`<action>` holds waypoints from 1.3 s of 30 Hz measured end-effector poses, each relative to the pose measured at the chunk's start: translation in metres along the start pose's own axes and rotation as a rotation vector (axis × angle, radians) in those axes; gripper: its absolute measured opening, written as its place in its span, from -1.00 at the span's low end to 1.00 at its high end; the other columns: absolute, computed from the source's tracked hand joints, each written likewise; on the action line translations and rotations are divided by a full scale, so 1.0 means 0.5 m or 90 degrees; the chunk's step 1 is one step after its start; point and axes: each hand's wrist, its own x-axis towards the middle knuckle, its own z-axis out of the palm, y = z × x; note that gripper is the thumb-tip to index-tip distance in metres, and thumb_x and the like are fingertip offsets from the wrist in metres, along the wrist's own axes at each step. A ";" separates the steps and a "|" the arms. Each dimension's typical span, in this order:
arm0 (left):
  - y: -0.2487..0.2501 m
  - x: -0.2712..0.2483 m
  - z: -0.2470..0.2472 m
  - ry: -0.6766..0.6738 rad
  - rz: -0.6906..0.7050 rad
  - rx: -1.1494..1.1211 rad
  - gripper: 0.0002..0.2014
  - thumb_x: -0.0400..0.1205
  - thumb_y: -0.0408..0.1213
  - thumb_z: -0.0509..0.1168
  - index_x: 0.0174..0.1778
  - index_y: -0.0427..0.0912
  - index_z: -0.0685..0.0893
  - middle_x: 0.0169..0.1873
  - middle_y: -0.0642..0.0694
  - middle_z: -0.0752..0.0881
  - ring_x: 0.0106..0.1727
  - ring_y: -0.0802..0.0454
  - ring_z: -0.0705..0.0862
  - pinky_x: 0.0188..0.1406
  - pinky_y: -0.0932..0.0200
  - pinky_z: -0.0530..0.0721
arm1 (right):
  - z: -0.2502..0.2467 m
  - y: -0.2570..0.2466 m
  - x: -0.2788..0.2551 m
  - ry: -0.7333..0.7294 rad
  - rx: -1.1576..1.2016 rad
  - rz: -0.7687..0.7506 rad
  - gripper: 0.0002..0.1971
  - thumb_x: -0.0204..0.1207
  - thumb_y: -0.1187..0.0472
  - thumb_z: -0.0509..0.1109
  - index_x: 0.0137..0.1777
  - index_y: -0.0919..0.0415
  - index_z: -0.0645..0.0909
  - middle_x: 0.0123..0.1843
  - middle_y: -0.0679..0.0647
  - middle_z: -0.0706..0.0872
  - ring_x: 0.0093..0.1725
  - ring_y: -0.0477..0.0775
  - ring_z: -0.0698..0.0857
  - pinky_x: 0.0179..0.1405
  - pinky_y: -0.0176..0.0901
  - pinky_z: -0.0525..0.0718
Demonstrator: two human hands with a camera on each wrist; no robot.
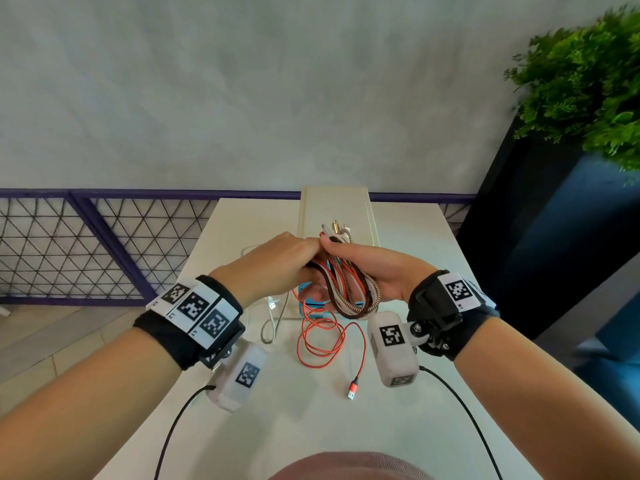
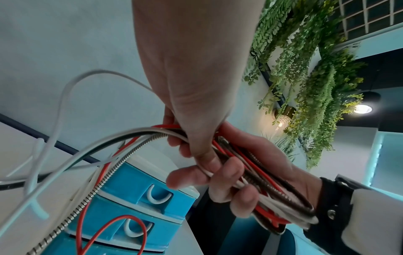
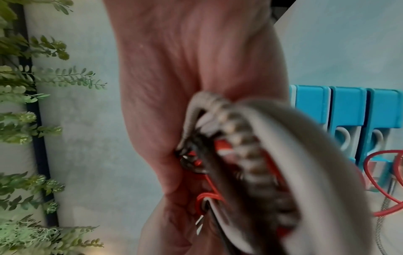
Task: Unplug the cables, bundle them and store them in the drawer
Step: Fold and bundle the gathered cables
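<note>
A bundle of folded cables (image 1: pixel 349 289), red, white, brown and braided, hangs over the blue drawer unit (image 1: pixel 313 303). My right hand (image 1: pixel 367 268) holds it, fingers curled round the loops (image 2: pixel 261 186); its palm (image 3: pixel 196 69) fills the right wrist view behind the blurred bundle (image 3: pixel 250 163). Just left of it, my left hand (image 1: pixel 287 254) grips the strands (image 2: pixel 196 138) leaving the bundle. Loose tails (image 2: pixel 91 151) run down from there. A red cable (image 1: pixel 322 337) lies coiled on the table, its USB plug (image 1: pixel 352 389) free.
A cream power strip (image 1: pixel 337 213) lies behind the drawers on the white table (image 1: pixel 415 393). The drawers (image 2: pixel 135 198) are closed, with white handles. A white cable and a braided cable (image 1: pixel 273 320) lie left of the drawers. A dark planter with greenery (image 1: pixel 554 220) stands at the right.
</note>
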 end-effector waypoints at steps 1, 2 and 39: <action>-0.002 -0.001 0.000 0.003 -0.005 -0.025 -0.76 0.61 -0.26 0.28 0.19 -0.09 0.52 -0.12 -0.04 0.71 -0.03 -0.07 0.66 -0.21 0.21 0.50 | 0.004 -0.001 -0.001 -0.005 -0.022 -0.011 -0.58 0.70 -0.03 0.18 0.28 0.35 0.52 0.24 0.47 0.61 0.04 0.18 0.74 0.30 0.07 0.62; -0.005 0.000 0.001 0.006 -0.010 -0.045 -0.71 0.59 -0.23 0.32 0.21 -0.08 0.49 -0.08 -0.06 0.72 -0.05 -0.07 0.68 -0.21 0.14 0.57 | 0.005 -0.001 0.001 0.005 -0.060 -0.022 -0.66 0.70 0.12 0.22 0.31 0.37 0.50 0.24 0.48 0.62 -0.07 0.09 0.77 0.15 -0.03 0.70; -0.065 -0.008 0.018 -0.234 -0.175 -0.652 -0.67 0.64 0.03 0.16 -0.19 -0.19 0.54 -0.57 0.00 0.34 -0.62 0.15 0.28 -0.60 0.37 0.34 | 0.011 0.056 0.008 0.095 -0.086 -0.085 -0.83 0.69 0.42 0.16 -0.02 0.25 0.56 -0.28 0.08 0.69 -0.49 -0.14 0.63 -0.35 -0.23 0.73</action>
